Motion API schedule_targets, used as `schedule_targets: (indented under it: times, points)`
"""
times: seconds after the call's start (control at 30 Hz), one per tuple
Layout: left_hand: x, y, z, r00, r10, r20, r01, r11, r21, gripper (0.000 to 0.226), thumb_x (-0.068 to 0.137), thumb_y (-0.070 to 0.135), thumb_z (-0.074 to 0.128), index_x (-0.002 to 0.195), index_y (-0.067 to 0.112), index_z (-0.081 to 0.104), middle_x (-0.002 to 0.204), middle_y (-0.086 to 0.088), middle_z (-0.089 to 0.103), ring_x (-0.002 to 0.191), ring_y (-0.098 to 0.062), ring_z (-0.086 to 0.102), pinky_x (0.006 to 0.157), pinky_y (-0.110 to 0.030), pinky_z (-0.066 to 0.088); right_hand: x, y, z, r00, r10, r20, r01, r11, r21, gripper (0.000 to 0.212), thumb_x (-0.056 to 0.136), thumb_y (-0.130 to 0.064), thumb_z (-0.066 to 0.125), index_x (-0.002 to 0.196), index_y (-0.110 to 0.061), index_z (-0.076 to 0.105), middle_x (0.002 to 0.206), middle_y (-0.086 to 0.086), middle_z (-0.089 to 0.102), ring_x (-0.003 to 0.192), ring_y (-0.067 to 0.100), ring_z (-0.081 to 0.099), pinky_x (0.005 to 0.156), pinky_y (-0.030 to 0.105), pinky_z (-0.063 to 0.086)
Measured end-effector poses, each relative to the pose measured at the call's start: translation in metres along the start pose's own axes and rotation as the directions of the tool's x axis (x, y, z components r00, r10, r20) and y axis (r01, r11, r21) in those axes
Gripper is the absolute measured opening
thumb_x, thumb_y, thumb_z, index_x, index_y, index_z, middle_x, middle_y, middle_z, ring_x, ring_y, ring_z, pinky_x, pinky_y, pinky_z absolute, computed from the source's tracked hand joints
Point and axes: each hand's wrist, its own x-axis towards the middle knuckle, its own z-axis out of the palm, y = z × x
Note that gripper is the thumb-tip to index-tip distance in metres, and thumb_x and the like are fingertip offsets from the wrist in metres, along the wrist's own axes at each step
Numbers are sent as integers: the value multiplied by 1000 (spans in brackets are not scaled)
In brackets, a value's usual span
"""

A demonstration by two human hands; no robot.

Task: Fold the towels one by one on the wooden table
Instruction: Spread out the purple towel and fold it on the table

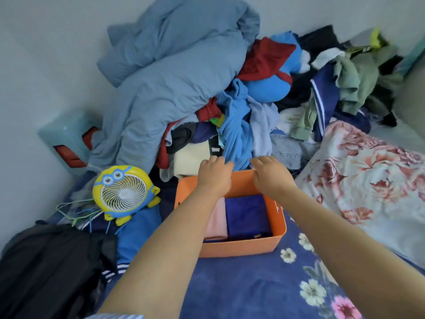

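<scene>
towels lie folded inside the orange plastic rectangular basket point(239, 248), which sits on a dark blue floral bedspread point(241, 291) toward the middle of the bed; no wooden table shows here. a pale pink folded towel point(217, 223) fills the basket's left side and a deep blue folded towel point(247, 217) fills the right, touching side by side, packed flat so both fit.

both arms reach over the basket to its far rim. the left hand point(215, 174) and the right hand point(270, 173) rest there palm down, fingers curled over the far edge toward the clothes; whether they grip the rim or the cloth beyond it cannot be told. my guess is they mean to draw the basket nearer or pull out another piece.

beside the basket's left wall stands a yellow cartoon-faced desk fan point(124, 192). beyond the rim rises a heap of mixed clothes point(239, 125), with a grey-blue crumpled quilt point(172, 72) behind it against the wall.
</scene>
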Motion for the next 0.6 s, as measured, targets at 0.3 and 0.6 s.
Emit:
schedule_targets:
  times: [0.3, 0.6]
  points:
    - [-97, 20, -123, 994, 22, -103, -15, 998, 66, 30, 89, 12, 44, 118, 10, 51, 121, -12, 52, 116, -31, 45, 89, -40, 39, -103, -53, -124, 983, -55, -176, 43, 997, -68, 31, 90, -9, 38, 117, -3, 53, 121, 15, 54, 111, 32, 47, 88, 38, 41]
    - [-172, 46, -195, 969, 151, -197, -143, 988, 53, 31, 91, 16, 43, 121, 9, 49, 125, -12, 52, 120, -31, 44, 92, -40, 40, -210, -95, -191, 926, 18, -376, -79, 986, -147, 32, 89, -10, 39, 115, -5, 56, 117, 14, 57, 111, 30, 48, 89, 36, 38]
